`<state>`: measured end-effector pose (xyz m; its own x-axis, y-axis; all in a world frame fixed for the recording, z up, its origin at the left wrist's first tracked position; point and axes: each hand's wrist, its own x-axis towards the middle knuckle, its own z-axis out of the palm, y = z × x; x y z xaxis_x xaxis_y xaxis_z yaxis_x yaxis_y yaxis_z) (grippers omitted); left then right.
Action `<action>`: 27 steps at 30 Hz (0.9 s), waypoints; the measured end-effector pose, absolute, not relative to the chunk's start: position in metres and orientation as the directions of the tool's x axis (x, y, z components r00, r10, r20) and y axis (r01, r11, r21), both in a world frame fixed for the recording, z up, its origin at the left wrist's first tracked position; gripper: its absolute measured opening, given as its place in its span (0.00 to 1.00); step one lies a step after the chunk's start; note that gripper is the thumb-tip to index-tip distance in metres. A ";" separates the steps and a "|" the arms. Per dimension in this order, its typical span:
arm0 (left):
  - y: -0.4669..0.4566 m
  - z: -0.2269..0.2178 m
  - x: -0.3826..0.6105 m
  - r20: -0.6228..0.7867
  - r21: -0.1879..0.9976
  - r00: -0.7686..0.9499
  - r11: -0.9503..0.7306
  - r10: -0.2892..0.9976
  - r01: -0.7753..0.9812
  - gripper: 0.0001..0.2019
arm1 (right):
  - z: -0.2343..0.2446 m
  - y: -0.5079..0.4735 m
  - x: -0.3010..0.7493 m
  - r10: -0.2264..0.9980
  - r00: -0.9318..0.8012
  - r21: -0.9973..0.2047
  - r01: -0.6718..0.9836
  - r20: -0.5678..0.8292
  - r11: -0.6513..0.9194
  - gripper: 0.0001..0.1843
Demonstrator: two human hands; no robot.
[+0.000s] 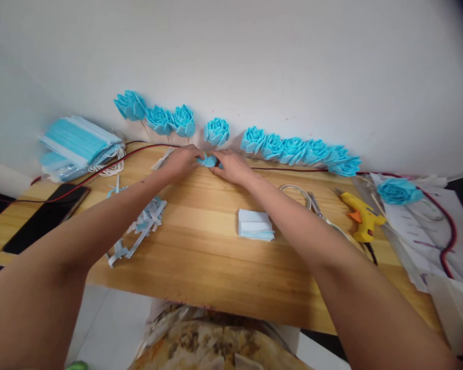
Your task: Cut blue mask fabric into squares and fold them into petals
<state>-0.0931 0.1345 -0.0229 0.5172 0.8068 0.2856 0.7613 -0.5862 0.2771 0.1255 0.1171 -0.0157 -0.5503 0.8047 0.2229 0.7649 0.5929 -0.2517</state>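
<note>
Both hands meet at the far middle of the table, below the row of blue flowers. Between them is a small light-blue piece (207, 161), whose exact kind I cannot make out. My left hand (183, 160) closes on its left side with bent fingers. From the right, my right hand (230, 165) grips the same piece with thumb and fingers. A blue fabric flower (216, 131) leans at the wall just behind the hands. Nearer to me, a stack of cut white and light-blue sheets (255, 224) lies by my right forearm.
Blue face masks (81, 144) are piled at the left, near a black phone (46, 218). Cut strips (148, 218) lie by my left forearm. At the right are a yellow glue gun (362, 216), scissors (315, 204) and papers (435, 231). A red-black cable (100, 172) crosses the back.
</note>
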 end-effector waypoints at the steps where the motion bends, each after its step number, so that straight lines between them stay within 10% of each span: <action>1: 0.132 -0.020 -0.094 0.281 0.281 0.519 -0.586 0.807 0.760 0.17 | -0.015 0.118 0.130 0.799 -0.556 -0.265 0.754 0.229 0.601 0.31; 15: 0.103 0.000 -0.085 0.200 0.214 0.554 -0.588 0.808 0.780 0.16 | -0.018 0.112 0.150 0.792 -0.567 -0.297 0.734 0.229 0.611 0.24; 27: -0.005 0.018 -0.048 0.402 0.359 0.696 -0.802 0.595 0.478 0.12 | 0.000 0.087 0.164 0.781 -0.561 -0.329 0.709 0.274 0.624 0.23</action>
<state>-0.0478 -0.0045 0.0181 0.6963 0.5946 0.4020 0.4779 -0.8019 0.3585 0.1639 0.0872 -0.0001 -0.5606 0.7814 0.2742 0.7090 0.6240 -0.3286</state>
